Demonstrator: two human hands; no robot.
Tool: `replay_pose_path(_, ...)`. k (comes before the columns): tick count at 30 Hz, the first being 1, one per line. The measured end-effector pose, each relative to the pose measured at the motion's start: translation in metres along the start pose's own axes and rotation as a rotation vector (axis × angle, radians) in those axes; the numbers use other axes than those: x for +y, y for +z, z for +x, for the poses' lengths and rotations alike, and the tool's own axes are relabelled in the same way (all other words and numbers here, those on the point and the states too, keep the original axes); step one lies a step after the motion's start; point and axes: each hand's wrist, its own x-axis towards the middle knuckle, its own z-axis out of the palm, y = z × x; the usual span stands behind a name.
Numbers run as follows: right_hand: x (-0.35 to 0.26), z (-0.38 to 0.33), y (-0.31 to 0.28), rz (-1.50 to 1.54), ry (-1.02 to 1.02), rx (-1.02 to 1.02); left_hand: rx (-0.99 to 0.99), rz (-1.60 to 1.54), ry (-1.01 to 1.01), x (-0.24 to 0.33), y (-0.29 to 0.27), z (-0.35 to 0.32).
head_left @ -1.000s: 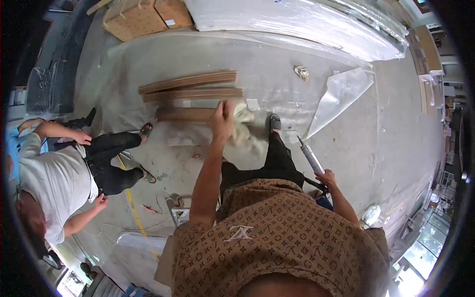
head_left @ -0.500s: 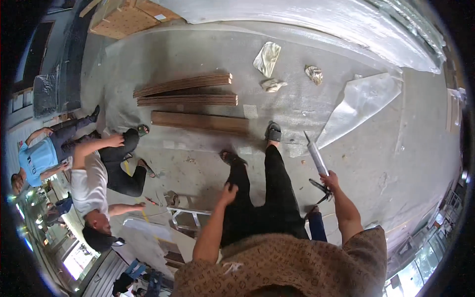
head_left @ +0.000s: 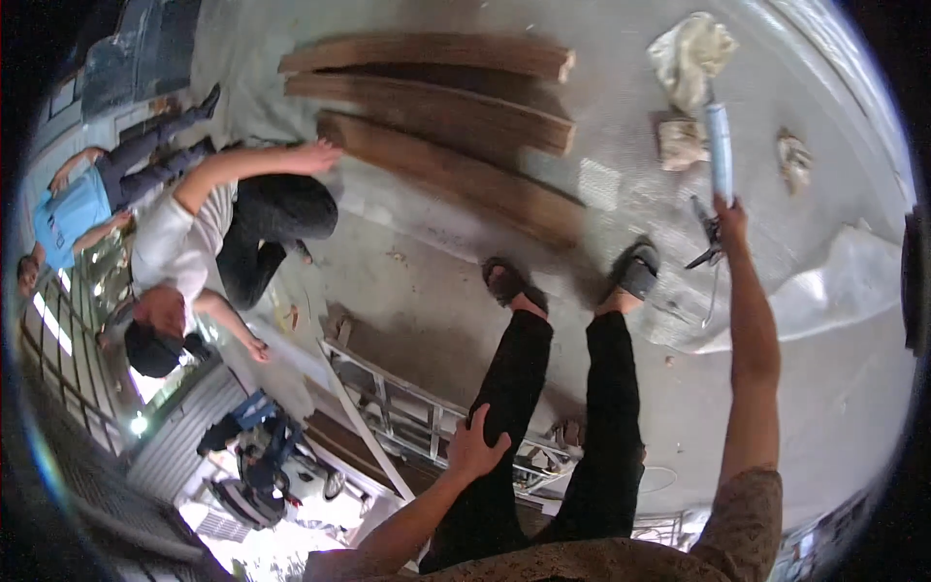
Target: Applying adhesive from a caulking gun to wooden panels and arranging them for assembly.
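Note:
My right hand (head_left: pixel 731 221) is closed around a caulking gun (head_left: pixel 719 155), held out at arm's length with its pale tube pointing away from me. Its black handle and trigger hang beside my fingers. The tip overlaps a crumpled cream cloth (head_left: pixel 693 56) on the floor; I cannot tell whether they touch. My left hand (head_left: pixel 477 449) lies on my left thigh with fingers apart and nothing in it. Beyond my feet are bundles of long brown boards (head_left: pixel 427 102) and a separate brown board (head_left: pixel 456 179).
A co-worker in a white shirt (head_left: pixel 163 242) crouches at the left, one arm reaching toward the boards. Behind is a person in a light blue shirt (head_left: pixel 73 218). A metal ladder (head_left: pixel 388 398) lies near my left leg. Clear plastic sheeting (head_left: pixel 834 291) covers floor at the right.
My right arm has stretched forward with the caulking gun, toward the cloths. My view has turned and moved nearer the boards. The co-worker's arm now reaches closer to the boards.

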Motion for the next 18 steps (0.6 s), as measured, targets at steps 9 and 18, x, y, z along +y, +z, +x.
replay_pose_path(9,0.061,0.109,0.083,-0.471,-0.343,-0.181,0.045,-0.165,-0.105,0.024,-0.024,0.004)
replay_pose_path(18,0.086,-0.006,0.01,-0.928,-1.472,-0.424,0.123,-0.289,0.024,0.006,0.034,0.004)
